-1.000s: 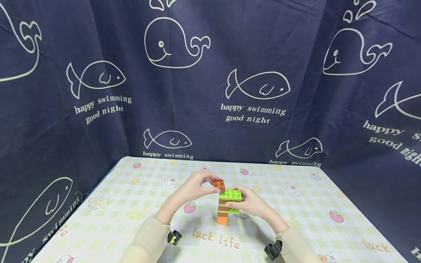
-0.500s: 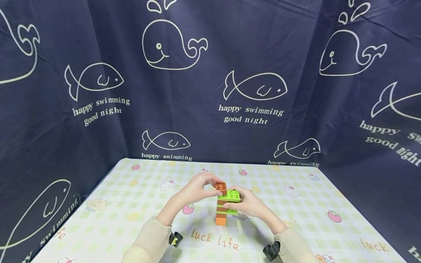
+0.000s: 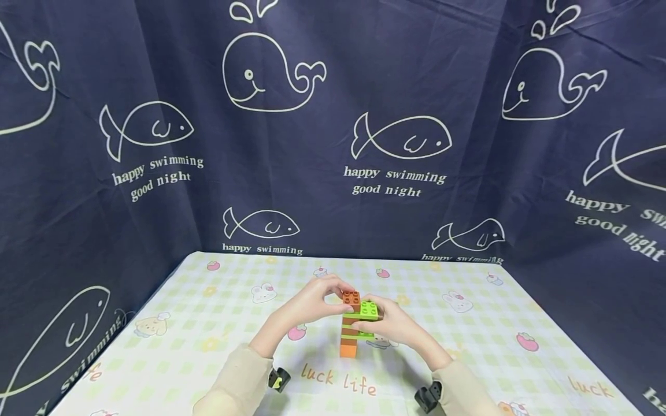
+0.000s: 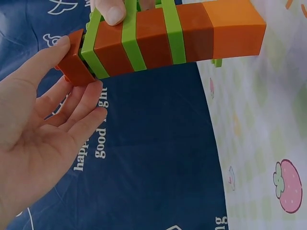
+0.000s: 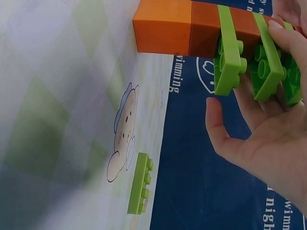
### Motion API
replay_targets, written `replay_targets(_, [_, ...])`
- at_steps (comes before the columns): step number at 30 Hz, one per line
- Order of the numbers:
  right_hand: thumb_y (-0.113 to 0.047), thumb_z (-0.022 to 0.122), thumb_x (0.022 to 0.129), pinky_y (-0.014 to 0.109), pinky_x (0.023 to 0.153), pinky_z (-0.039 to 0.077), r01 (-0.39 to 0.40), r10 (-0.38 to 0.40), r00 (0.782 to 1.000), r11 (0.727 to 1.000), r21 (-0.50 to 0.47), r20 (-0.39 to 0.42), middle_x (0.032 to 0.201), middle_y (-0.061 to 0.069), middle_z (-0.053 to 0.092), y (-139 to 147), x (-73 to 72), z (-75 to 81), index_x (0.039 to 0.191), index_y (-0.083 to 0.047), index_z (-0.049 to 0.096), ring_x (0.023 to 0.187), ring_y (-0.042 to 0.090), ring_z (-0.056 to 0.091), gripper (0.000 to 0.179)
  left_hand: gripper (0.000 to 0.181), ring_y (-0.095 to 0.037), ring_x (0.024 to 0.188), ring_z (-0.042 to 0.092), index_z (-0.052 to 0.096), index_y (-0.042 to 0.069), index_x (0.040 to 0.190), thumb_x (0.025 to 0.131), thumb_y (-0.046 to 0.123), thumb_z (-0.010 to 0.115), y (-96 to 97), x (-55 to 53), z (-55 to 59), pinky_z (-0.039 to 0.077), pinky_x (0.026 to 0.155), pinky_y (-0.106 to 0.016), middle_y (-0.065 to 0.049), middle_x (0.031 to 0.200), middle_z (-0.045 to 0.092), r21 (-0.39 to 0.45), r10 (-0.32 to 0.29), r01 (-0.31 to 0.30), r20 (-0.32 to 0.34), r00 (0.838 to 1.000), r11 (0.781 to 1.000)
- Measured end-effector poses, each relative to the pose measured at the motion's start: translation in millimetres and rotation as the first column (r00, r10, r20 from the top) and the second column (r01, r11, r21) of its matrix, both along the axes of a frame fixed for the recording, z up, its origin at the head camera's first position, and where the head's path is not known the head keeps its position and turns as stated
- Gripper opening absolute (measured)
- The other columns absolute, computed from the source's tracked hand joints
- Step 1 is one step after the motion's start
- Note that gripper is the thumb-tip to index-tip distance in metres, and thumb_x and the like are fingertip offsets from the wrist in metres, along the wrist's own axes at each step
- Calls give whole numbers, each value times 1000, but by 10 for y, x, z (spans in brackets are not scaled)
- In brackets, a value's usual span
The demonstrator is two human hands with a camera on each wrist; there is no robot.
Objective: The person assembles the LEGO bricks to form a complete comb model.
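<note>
My left hand [image 3: 312, 301] pinches a reddish-brown toy building brick [image 3: 351, 299] between thumb and fingers. The brick sits over the left end of the top green plate [image 3: 369, 309], slightly tilted, with a thin dark gap under it in the left wrist view. Below runs an upright tower of alternating brown bricks [image 4: 156, 36] and green plates [image 5: 229, 52], with an orange brick [image 3: 348, 348] at its foot on the table. The green plates jut out to the right. My right hand [image 3: 392, 321] grips the tower's upper part from the right, thumb in front.
A loose green plate [image 5: 139, 184] lies on the table in the right wrist view. A patterned cloth [image 3: 208, 370] covers the table. Dark blue curtains [image 3: 312, 173] with white fish and whales stand behind and at the sides.
My left hand has moved the brown brick slightly right and down onto the top green plate. My right hand keeps its grip on the tower. The head view has shifted slightly.
</note>
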State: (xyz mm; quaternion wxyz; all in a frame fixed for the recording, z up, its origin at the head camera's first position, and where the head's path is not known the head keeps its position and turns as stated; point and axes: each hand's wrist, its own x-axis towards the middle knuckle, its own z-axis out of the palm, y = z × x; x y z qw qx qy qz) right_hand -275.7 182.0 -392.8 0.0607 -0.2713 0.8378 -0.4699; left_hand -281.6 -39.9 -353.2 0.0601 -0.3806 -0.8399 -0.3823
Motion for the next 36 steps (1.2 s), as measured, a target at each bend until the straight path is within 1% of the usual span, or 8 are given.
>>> replay_targets(5, [-33, 72, 82, 26, 65, 50, 2, -2, 1000, 1000, 5, 2, 90, 1, 62, -6, -5, 0, 109, -14, 58, 74, 14, 58, 35, 30, -11, 90, 60, 66, 13, 110, 82, 21, 72, 6, -7, -8, 49, 89, -28, 4, 100, 64, 5, -2, 2, 8, 1000, 1000])
replay_targets(10, [-31, 71, 83, 26, 68, 52, -4, 4, 1000, 1000, -4, 10, 94, 2, 64, -6, -14, -3, 111, -14, 58, 77, 14, 60, 36, 29, -16, 90, 61, 65, 11, 110, 83, 19, 72, 14, -22, -21, 49, 87, -27, 3, 101, 63, 25, -16, 15, 31, 999, 1000])
replay_targets(16, [-30, 71, 83, 26, 68, 52, -9, 9, 1000, 1000, -9, 9, 95, 2, 64, -8, -7, 6, 111, -14, 58, 78, 14, 61, 35, 28, -9, 88, 59, 64, 10, 108, 82, 17, 73, 17, -37, -25, 50, 93, -26, 1, 100, 61, 59, -43, 38, 73, 996, 998])
replay_targets(20, [-31, 71, 83, 26, 68, 52, -4, 4, 1000, 1000, -5, 10, 95, 2, 64, -5, -6, 10, 112, -14, 58, 78, 13, 61, 37, 28, -9, 88, 58, 64, 8, 108, 82, 17, 72, 19, -41, -13, 49, 97, -30, -1, 99, 61, 72, -60, 54, 85, 995, 996])
replay_targets(24, [-28, 71, 83, 25, 67, 51, -13, 13, 1000, 1000, -11, 6, 94, 4, 64, -8, -3, 15, 113, -11, 57, 77, 13, 60, 37, 28, -10, 90, 57, 64, 9, 107, 82, 17, 72, 21, -45, -16, 47, 99, -33, -2, 99, 61, 78, -60, 52, 107, 992, 996])
replay_targets(29, [-29, 72, 83, 25, 66, 51, -6, 6, 1000, 1000, -12, 0, 92, 3, 63, -5, -14, 3, 110, -12, 58, 75, 12, 59, 35, 27, -9, 91, 56, 64, 9, 106, 81, 16, 73, 31, -75, -49, 47, 99, -32, -1, 101, 61, 101, -68, 53, 144, 987, 993])
replay_targets(32, [-30, 72, 83, 25, 66, 51, -3, 3, 1000, 1000, 3, -20, 90, 2, 63, -1, -23, -14, 109, -12, 58, 74, 11, 58, 34, 27, -8, 92, 56, 64, 10, 106, 81, 14, 73, 35, -78, -79, 48, 97, -30, 0, 102, 60, 120, -73, 53, 166, 983, 991])
replay_targets(36, [-30, 72, 82, 24, 67, 51, -5, 6, 999, 1000, 14, -37, 92, 1, 64, 5, -18, -20, 109, -12, 59, 75, 10, 59, 35, 25, -11, 93, 56, 64, 10, 107, 83, 12, 71, 44, -73, -126, 50, 94, -30, -2, 104, 60, 144, -85, 61, 168, 982, 988])
